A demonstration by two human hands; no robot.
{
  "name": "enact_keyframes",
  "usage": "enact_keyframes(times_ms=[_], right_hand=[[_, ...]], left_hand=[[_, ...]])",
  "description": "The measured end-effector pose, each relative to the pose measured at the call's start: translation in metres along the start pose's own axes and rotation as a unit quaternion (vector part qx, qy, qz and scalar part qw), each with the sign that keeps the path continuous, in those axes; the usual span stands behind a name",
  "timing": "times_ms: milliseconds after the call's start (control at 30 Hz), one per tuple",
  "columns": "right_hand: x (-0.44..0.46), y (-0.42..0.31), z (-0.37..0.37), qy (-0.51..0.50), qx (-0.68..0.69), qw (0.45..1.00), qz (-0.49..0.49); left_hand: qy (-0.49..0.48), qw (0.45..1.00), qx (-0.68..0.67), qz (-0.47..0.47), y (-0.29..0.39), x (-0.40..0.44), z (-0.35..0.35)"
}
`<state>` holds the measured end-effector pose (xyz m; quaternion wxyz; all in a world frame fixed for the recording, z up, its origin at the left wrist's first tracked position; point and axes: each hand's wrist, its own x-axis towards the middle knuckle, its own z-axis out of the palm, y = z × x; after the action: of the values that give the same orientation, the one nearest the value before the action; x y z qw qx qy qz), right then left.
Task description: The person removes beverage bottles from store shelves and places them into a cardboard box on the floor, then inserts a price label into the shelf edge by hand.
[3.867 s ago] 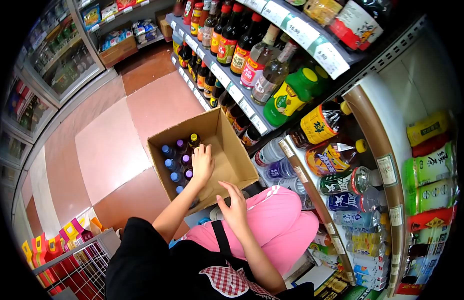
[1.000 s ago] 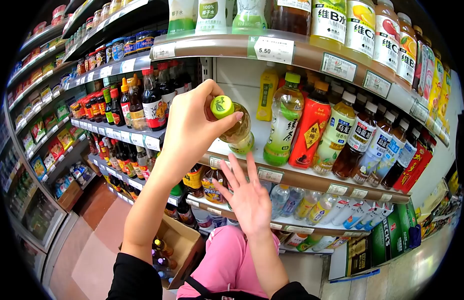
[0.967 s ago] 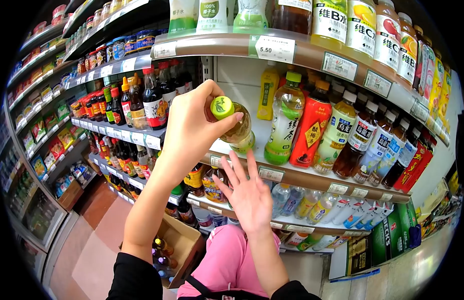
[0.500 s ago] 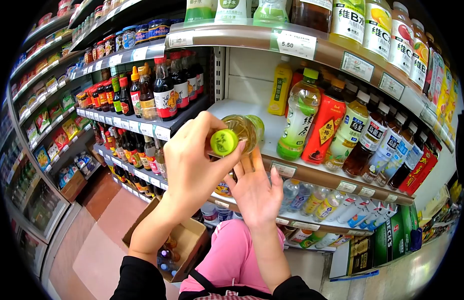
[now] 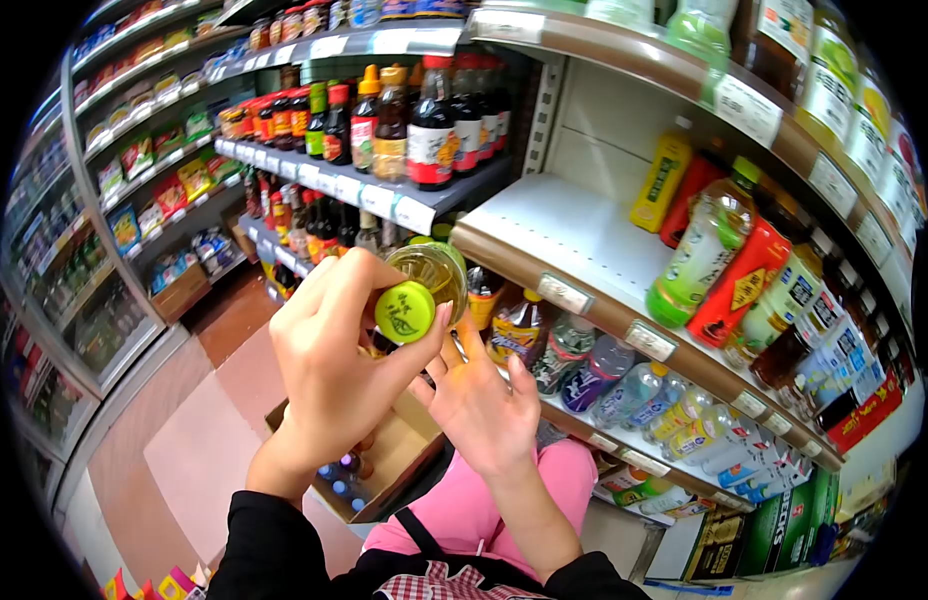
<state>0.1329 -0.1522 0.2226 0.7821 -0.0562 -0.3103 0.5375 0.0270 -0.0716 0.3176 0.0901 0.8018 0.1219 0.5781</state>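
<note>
My left hand (image 5: 336, 345) is closed around the neck of a drink bottle (image 5: 436, 272) with pale yellow-green contents. Its bright green screw cap (image 5: 405, 311) faces up toward me, and the body of the bottle points away. Just to the right, my right hand (image 5: 484, 408) is palm up with its fingers spread. Those fingertips reach beside and partly behind the bottle; whether they touch it I cannot tell. On the shelf stands a similar green tea bottle (image 5: 706, 245) with a green cap, beside a red drink bottle (image 5: 741, 280).
The white shelf (image 5: 559, 235) has a brown front rail with price tags. Below it, a lower row holds a purple-labelled bottle (image 5: 596, 372) and others. A cardboard box (image 5: 399, 450) with several bottles sits on the floor at my left. Sauce bottles (image 5: 431, 135) line the shelf behind.
My view has turned, so the shelves sit further right and tilted. Both hands have shifted left in view, with the bottle still in the left one, away from the shelf space.
</note>
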Motion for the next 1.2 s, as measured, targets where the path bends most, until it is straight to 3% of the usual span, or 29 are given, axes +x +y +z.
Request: enact_keyframes(times_ms=[267,400,633,833,933,1033,1200], right_hand=[[0.008,0.058,-0.051,0.046,0.107,0.988,0.100],[0.004,0.078,-0.080,0.121,0.158,0.967,0.159],[-0.020,0.118,-0.128,0.193,0.113,0.950,0.220],[-0.043,0.132,-0.148,0.214,-0.090,0.932,0.279],[-0.050,0.139,-0.152,0.252,-0.182,0.898,0.313],[-0.058,0.149,-0.163,0.217,-0.354,0.837,0.356],[-0.081,0.179,-0.197,0.198,-0.441,0.820,0.306]], left_hand=[[-0.069,0.991,0.061,-0.102,-0.067,-0.041,0.000],[-0.094,0.980,0.082,-0.157,-0.105,-0.066,0.008],[-0.187,0.938,0.111,-0.272,-0.167,-0.130,0.026],[-0.220,0.910,0.121,-0.330,-0.200,-0.204,0.039],[-0.247,0.889,0.133,-0.362,-0.210,-0.238,0.044],[-0.264,0.880,0.140,-0.371,-0.223,-0.280,0.054],[-0.307,0.852,0.181,-0.384,-0.238,-0.345,0.073]])
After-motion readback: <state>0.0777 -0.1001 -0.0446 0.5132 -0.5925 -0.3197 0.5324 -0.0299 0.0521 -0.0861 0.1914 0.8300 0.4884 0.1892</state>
